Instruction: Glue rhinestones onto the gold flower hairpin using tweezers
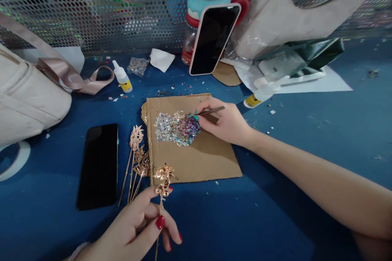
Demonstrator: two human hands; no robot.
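Note:
My left hand (pixel 147 222) pinches the stem of a rose-gold flower hairpin (pixel 164 173), whose flower end overlaps the near left edge of a cardboard sheet (pixel 211 159). On that sheet lies a pile of shiny multicoloured flakes (pixel 179 127). At the pile's right side, my right hand (pixel 225 122) grips a thin dark tool, probably tweezers (pixel 214 110), its tip hidden near the fingertips and flakes. Several more rose-gold hairpins (pixel 136 138) lie left of the cardboard.
A black phone (pixel 98 167) lies at the left, near a tape roll (pixel 23 161) and pale bag (pixel 27 94). Behind are glue bottles (pixel 123 77), a propped phone (pixel 214 38) against a jar (pixel 191 28), a flake packet (pixel 137 66) and a mesh panel (pixel 92 12).

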